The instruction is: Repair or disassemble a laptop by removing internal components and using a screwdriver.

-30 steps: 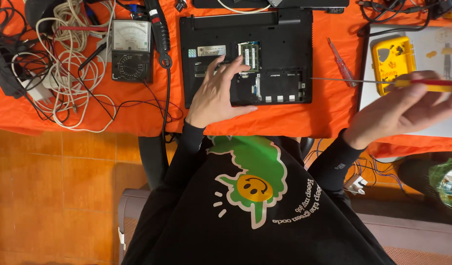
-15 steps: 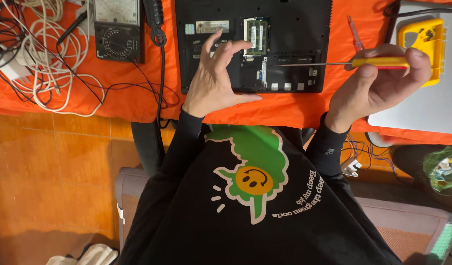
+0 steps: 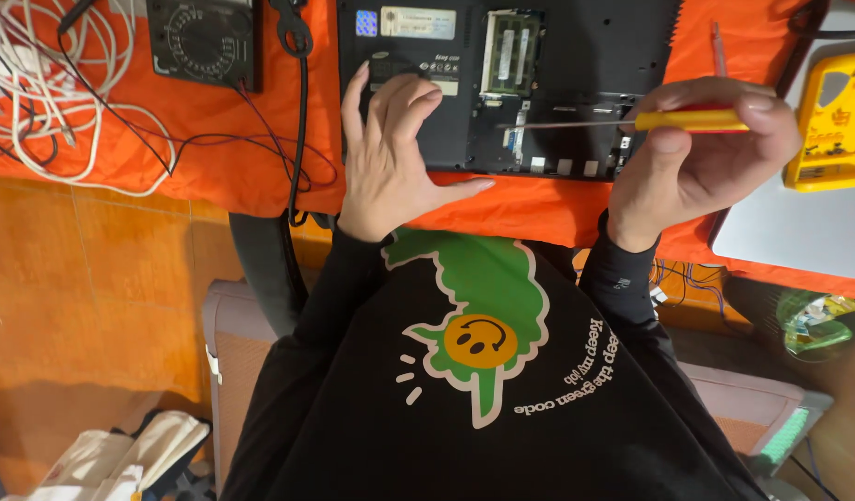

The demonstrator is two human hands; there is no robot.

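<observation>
We are pressing our left hand (image 3: pixel 390 162), fingers spread and holding nothing, flat on the upturned black laptop with its bottom panel removed (image 3: pixel 501 83) at the top centre of the frame, seemingly to steady it on the orange-covered worktop (image 3: pixel 214 176). Our right hand (image 3: pixel 701 153) is closing around the yellow-handled slim screwdriver (image 3: pixel 631 121), aiming its tip leftward at the exposed bay. A yellow multimeter (image 3: pixel 831 121) is lying at the right edge.

cables (image 3: pixel 65 111) crowd left, meter (image 3: pixel 831 121) right
</observation>
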